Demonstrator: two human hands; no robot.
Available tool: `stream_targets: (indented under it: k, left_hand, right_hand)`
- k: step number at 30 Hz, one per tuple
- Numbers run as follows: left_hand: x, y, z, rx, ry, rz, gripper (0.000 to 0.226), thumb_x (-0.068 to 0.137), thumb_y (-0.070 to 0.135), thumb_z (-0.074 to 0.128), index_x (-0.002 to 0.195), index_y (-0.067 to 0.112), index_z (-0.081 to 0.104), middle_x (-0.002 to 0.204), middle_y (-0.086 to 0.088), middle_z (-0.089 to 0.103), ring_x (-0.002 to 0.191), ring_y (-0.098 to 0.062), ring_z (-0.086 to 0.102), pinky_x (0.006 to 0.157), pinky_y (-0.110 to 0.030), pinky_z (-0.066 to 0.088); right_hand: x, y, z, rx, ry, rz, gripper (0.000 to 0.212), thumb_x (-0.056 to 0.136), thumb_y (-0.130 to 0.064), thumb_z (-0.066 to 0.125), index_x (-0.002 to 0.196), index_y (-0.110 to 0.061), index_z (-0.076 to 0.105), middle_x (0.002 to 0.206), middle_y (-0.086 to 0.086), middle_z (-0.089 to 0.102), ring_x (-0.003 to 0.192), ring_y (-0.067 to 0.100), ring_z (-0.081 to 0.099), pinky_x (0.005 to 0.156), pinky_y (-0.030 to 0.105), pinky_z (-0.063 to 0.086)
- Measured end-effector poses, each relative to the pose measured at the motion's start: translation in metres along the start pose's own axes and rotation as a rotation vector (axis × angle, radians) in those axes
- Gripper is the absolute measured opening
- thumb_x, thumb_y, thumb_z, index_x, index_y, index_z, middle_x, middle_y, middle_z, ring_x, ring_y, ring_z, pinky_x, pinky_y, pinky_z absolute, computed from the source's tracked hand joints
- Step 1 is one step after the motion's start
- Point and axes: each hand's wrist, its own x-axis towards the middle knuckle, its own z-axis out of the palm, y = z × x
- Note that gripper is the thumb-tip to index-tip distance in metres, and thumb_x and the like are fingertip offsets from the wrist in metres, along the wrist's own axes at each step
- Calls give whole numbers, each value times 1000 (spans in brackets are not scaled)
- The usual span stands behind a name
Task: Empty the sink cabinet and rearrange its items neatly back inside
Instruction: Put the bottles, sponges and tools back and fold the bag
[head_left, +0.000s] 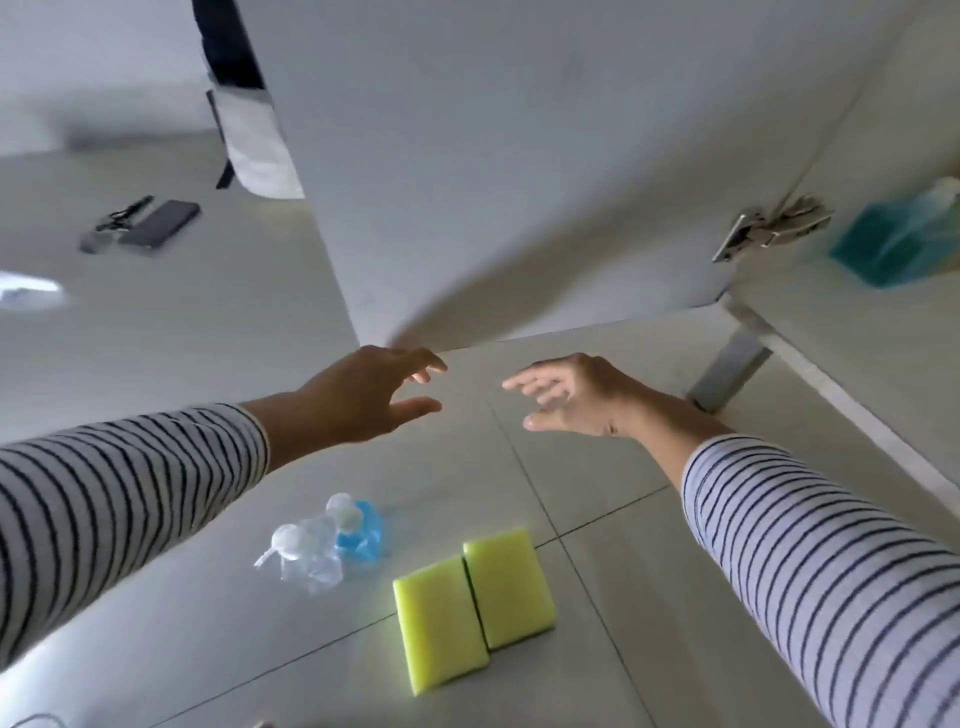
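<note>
Landmark: the open cabinet door (493, 171). Left of it, on the floor (182, 322), lie a phone (158, 224) and scissors (124, 210), outside the task. Below the door, two pump bottles, one clear (306, 553) and one blue (361, 530), stand beside two yellow sponges (470, 597) laid edge to edge. The left hand (363, 395) and right hand (571, 395) hover near the door's lower edge, fingers spread, holding nothing. Right of the door, a teal package (898, 244) sits on the cabinet shelf (810, 312). Judgement: emptying is unfinished. Reach in past the hinge (769, 228), grip the package with both hands, and set it down beside the sponges.
</note>
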Motion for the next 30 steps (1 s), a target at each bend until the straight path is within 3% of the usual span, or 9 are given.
stream_targets:
  k: [3, 6, 10, 13, 17, 20, 24, 30]
  left_hand:
    - [-56, -37, 12, -76, 81, -117, 61, 81, 58, 52, 129, 21, 52, 122, -1, 63, 108, -15, 61, 96, -30, 47]
    - [-111, -59, 37, -134, 126, -184, 76, 78, 74, 36, 136, 25, 43, 134, 1, 52, 113, -5, 49, 97, -24, 39]
    - [-169, -75, 78, -243, 65, -178, 75, 75, 69, 54, 139, 51, 18, 150, 2, 30, 131, -8, 32, 106, -29, 33]
    - [-185, -81, 107, -259, 39, -171, 89, 77, 50, 66, 141, 54, 4, 154, 6, 16, 138, -14, 24, 108, -34, 29]
    - [-180, -81, 120, -227, 140, -121, 95, 76, 29, 75, 146, 37, 11, 151, 0, 29, 135, -20, 37, 107, -38, 39]
    - [-174, -80, 124, -191, 230, -94, 89, 73, 19, 78, 143, 17, 24, 135, -12, 52, 114, -22, 56, 98, -30, 46]
    - [-168, -80, 124, -161, 245, -136, 87, 74, 21, 77, 142, 17, 23, 127, -14, 58, 103, -26, 63, 93, -24, 45]
    - [-142, -69, 121, -267, 236, -156, 87, 79, 21, 73, 144, 29, 16, 133, -10, 54, 111, -26, 58, 96, -30, 44]
  right_hand:
    - [23, -26, 55, 16, -156, -126, 58, 78, -26, 75, 128, -44, 52, 134, -5, 56, 118, 13, 57, 99, 25, 42]
    - [34, -42, 109, 43, -208, -272, 71, 76, -24, 77, 133, -50, 43, 143, -8, 47, 124, 13, 52, 105, 29, 41]
    - [35, -42, 165, -56, -227, -464, 82, 77, -28, 76, 138, -54, 28, 150, -5, 34, 134, 13, 35, 110, 26, 27]
    - [37, -35, 192, -86, -153, -587, 89, 77, -28, 76, 139, -56, 18, 153, -2, 30, 137, 19, 35, 110, 32, 34]
    - [48, -33, 210, -48, -88, -643, 95, 77, -20, 76, 140, -53, 13, 152, 4, 32, 136, 24, 38, 106, 30, 32]
    - [54, -37, 218, -17, -49, -683, 92, 76, -16, 77, 142, -47, 21, 146, 8, 42, 132, 24, 44, 108, 37, 40]
    - [56, -42, 220, 13, 48, -678, 78, 77, -8, 74, 142, -28, 36, 136, 7, 55, 117, 25, 57, 99, 23, 36]
    - [50, -39, 195, 68, 27, -565, 80, 84, -10, 68, 144, -37, 22, 141, 5, 51, 123, 26, 54, 104, 30, 37]
